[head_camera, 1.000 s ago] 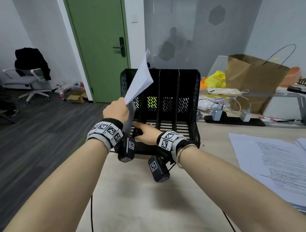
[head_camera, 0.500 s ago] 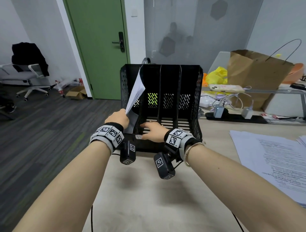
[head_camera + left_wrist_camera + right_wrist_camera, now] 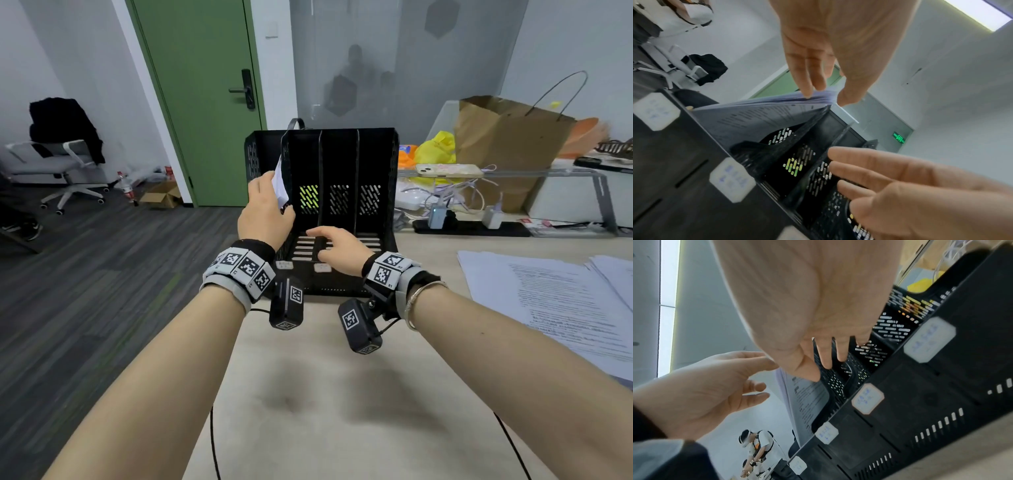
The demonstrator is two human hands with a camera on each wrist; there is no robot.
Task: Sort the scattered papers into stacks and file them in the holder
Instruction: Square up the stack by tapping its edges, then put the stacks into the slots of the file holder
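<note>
A: What is seen at the left of the black holder (image 3: pixel 342 164)?

B: The left hand (image 3: pixel 265 210) is raised at the holder's leftmost slot. A sheaf of printed papers (image 3: pixel 760 116) stands in that slot, and its upper edge is touched by the fingertips (image 3: pixel 807 91) with the thumb just beside it. The fingers are nearly straight; a firm pinch cannot be confirmed.

A: And further right?

B: The right hand (image 3: pixel 337 248) is laid flat, fingers (image 3: pixel 826 356) spread and straight, on the slotted floor and low divider near the holder's middle. Nothing is gripped by it.

A: Can any writing be read?

B: Small white labels (image 3: pixel 867 398) with blue handwriting are fixed along the holder's front lip, but the marks are too blurred to be read. Print on the papers is likewise illegible.

A: What lies right of the holder?

B: More printed sheets (image 3: pixel 561 308) are spread on the surface (image 3: pixel 342 411), well apart from the holder.
</note>
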